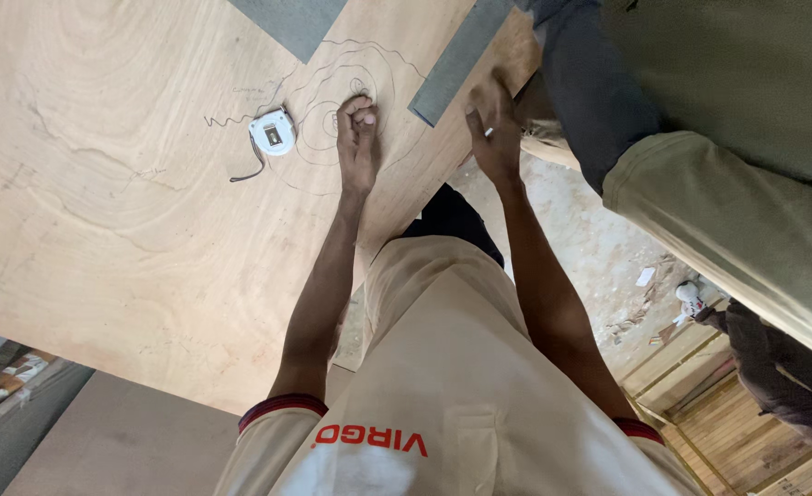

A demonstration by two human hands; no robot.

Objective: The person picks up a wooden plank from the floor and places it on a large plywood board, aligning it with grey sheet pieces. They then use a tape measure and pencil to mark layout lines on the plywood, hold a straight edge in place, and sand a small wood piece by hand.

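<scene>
Where two hands (358, 138) rest: one tape measure (273, 133).

Left of left hand (357, 138): white tape measure (273, 132) just beside it, its cord trailing nearer; beyond that, open plywood sheet (103, 202).
Between hands: bare sheet edge, grey straightedge (461, 57) lying at the far side.
Right of right hand (495, 129): another person's sleeve (718, 220) close by, blocking passage.
Near side: own forearms and torso.

Grey strip (461, 57) on sheet edge; wood scraps (640, 308) on floor.
</scene>
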